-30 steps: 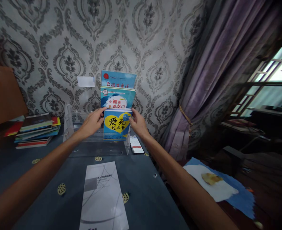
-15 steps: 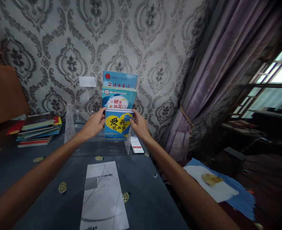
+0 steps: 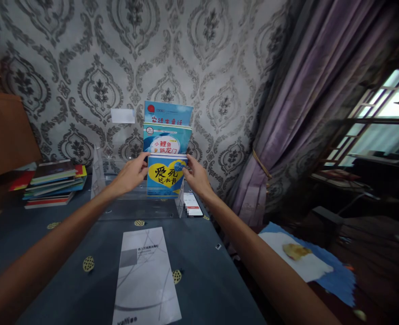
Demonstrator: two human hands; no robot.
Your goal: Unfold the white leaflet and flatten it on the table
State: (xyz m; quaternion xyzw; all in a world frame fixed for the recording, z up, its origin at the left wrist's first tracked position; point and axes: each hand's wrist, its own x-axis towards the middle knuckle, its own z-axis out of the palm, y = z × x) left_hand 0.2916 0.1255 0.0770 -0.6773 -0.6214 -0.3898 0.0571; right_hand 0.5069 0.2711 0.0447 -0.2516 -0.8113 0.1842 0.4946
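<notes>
A blue book with a yellow heart (image 3: pixel 163 178) stands upright in the front tier of a clear acrylic rack (image 3: pixel 128 208). My left hand (image 3: pixel 133 173) grips its upper left edge, and my right hand (image 3: pixel 196 174) grips its upper right edge, fingers closed on both sides. Behind it rises a teal book with red lettering (image 3: pixel 167 139), and at the back a light-blue book (image 3: pixel 168 112) shows its top part. The lower parts of these two are covered by the books in front.
A grey-white booklet (image 3: pixel 148 280) lies on the dark patterned tablecloth (image 3: pixel 67 289). A phone (image 3: pixel 193 205) rests beside the rack's right end. To the left is a pile of books (image 3: pixel 52 180) near a brown box (image 3: pixel 7 131). A purple curtain (image 3: pixel 287 113) hangs at the right.
Both hands keep their hold on the blue book, which stays in the rack. The view has shifted very slightly; nothing else has visibly moved.
</notes>
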